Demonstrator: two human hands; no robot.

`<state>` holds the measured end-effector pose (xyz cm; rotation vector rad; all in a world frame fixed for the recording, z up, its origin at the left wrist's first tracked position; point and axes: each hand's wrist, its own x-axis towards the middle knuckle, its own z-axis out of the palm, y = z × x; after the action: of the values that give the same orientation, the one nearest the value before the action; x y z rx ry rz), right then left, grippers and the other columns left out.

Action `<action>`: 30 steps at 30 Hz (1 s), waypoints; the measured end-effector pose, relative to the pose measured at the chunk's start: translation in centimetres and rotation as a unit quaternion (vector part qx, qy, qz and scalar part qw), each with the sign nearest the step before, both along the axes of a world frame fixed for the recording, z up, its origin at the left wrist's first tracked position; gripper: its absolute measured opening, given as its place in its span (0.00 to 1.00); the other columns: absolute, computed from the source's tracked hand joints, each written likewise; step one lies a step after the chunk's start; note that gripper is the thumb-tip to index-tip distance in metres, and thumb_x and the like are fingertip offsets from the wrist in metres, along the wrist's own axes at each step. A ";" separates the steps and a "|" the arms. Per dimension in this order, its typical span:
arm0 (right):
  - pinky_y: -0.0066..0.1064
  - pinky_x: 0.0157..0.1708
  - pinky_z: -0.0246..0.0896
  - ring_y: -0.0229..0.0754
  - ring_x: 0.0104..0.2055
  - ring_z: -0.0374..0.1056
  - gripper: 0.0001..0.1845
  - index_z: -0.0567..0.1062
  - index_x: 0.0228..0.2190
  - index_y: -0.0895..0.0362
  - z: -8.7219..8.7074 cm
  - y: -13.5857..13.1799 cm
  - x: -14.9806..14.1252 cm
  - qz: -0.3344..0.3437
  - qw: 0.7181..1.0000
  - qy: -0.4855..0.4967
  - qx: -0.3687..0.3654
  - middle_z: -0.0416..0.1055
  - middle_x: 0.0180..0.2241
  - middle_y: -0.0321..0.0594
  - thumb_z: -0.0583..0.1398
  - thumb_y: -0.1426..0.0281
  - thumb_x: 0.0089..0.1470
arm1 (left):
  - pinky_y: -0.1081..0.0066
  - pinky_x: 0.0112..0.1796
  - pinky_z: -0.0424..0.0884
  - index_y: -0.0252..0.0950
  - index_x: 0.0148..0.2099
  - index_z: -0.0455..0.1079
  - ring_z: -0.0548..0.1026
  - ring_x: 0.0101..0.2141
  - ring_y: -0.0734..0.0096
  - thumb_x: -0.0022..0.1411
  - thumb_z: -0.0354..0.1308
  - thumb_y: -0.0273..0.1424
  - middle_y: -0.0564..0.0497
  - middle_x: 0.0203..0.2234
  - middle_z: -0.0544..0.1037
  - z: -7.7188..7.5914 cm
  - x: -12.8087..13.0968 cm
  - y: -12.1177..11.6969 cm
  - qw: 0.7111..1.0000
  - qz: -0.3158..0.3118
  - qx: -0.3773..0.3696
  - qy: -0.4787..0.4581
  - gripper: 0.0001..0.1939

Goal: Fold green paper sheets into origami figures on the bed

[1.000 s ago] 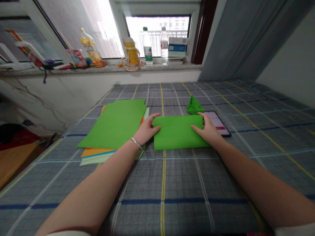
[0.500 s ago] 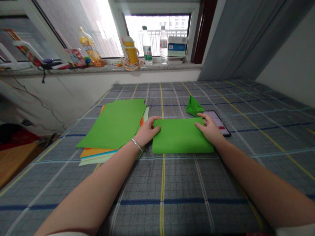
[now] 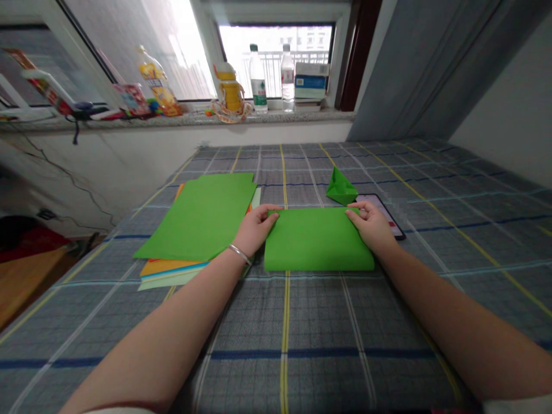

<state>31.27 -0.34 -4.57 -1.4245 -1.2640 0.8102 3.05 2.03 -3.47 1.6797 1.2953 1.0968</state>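
A green sheet of paper (image 3: 317,238), folded in half, lies on the checked grey cloth (image 3: 284,333). My left hand (image 3: 254,229) pinches its far left corner, and my right hand (image 3: 370,225) pinches its far right corner. The fingers of both hands are closed on the paper's far edge. A small folded green paper shape (image 3: 340,187) stands just beyond the sheet. A phone (image 3: 385,214) with a lit screen lies right beside my right hand. A silver bangle sits on my left wrist.
A stack of coloured paper (image 3: 196,221) with a green sheet on top lies to the left. The windowsill (image 3: 181,119) at the back carries bottles, a box and packets. A grey curtain (image 3: 431,69) hangs at the right. The floor drops away on the left.
The folded green sheet has shifted a little toward me. Both hands have moved from its side edges to its far corners and now pinch the far edge.
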 end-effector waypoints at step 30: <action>0.28 0.15 0.40 0.33 0.13 0.47 0.09 0.73 0.29 0.52 0.5 -0.3 -0.5 -0.019 0.999 0.004 0.040 0.52 0.12 0.25 0.62 0.62 0.45 | 0.76 0.25 0.63 0.35 0.43 0.75 0.69 0.24 0.74 0.52 0.61 0.36 0.53 0.24 0.75 -0.1 0.1 0.0 0.998 0.026 -0.016 -0.054 0.16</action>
<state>30.75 -0.63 -4.08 -1.3754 -1.2460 0.7309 3.12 2.03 -3.58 1.5485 1.2874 1.1746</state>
